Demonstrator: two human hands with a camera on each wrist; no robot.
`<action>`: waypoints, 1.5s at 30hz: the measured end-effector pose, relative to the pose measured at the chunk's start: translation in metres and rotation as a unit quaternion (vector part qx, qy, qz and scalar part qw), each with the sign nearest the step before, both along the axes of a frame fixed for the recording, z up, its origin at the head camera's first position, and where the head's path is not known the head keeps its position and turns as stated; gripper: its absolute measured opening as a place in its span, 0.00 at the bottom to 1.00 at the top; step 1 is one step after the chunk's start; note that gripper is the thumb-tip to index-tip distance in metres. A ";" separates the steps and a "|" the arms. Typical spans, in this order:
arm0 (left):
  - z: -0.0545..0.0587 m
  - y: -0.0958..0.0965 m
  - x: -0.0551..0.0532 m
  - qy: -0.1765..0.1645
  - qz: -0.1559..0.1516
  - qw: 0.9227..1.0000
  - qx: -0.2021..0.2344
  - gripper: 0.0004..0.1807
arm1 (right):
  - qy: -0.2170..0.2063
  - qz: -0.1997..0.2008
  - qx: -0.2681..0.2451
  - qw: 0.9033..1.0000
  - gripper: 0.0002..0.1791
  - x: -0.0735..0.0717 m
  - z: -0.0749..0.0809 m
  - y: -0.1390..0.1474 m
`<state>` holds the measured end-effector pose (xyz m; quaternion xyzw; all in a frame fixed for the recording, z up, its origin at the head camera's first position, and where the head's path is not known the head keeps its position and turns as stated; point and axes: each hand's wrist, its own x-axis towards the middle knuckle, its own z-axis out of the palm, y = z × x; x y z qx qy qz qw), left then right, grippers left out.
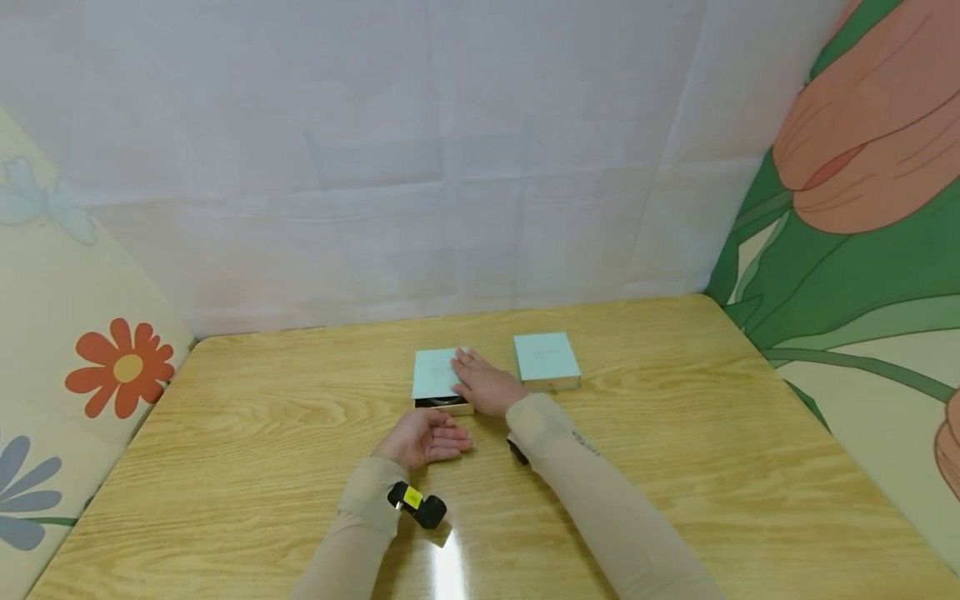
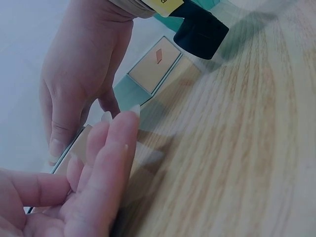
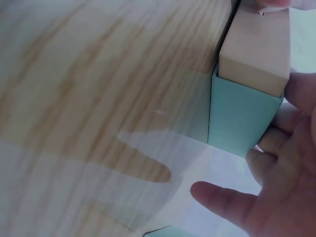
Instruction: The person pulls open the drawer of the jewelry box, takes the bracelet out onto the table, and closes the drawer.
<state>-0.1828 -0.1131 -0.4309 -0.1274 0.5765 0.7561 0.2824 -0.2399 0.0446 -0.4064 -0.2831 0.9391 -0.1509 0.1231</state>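
A mint-green slide-out box (image 1: 435,372) lies at mid-table with its pale drawer (image 1: 453,409) pulled out a little. Something dark (image 1: 441,401) shows inside the drawer. My right hand (image 1: 487,387) rests on the box's top near its right edge, fingers mostly extended. In front of the drawer is my left hand (image 1: 426,439), palm up with several fingers straight and the thumb by the drawer front. A left fingertip (image 3: 276,3) meets the drawer front (image 3: 254,49) in the right wrist view. Whether thumb and finger pinch anything is hidden.
To the right stands a second mint-green box (image 1: 546,357), closed, with a small orange diamond mark (image 2: 158,56) on its pale front. Both boxes sit on a wood-grain table (image 1: 262,442). A white cloth (image 1: 375,167) hangs behind the table, and painted flowers flank it.
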 end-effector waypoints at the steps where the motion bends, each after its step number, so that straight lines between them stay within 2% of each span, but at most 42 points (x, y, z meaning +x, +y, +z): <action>1: 0.000 0.000 0.000 0.001 0.000 1.000 0.001 0.11 | 0.001 0.001 0.000 1.000 0.30 0.000 0.000 0.000; 12: -0.001 0.001 0.000 0.002 0.006 1.000 -0.003 0.11 | 0.006 0.005 -0.003 1.000 0.30 0.001 0.002 0.001; 24: 0.004 0.000 0.003 -0.001 0.000 1.000 0.007 0.12 | 0.008 0.006 0.000 1.000 0.30 -0.002 -0.002 0.000; 45: -0.001 0.000 0.006 0.007 0.000 1.000 0.000 0.11 | 0.005 0.007 -0.011 1.000 0.30 0.000 0.000 0.002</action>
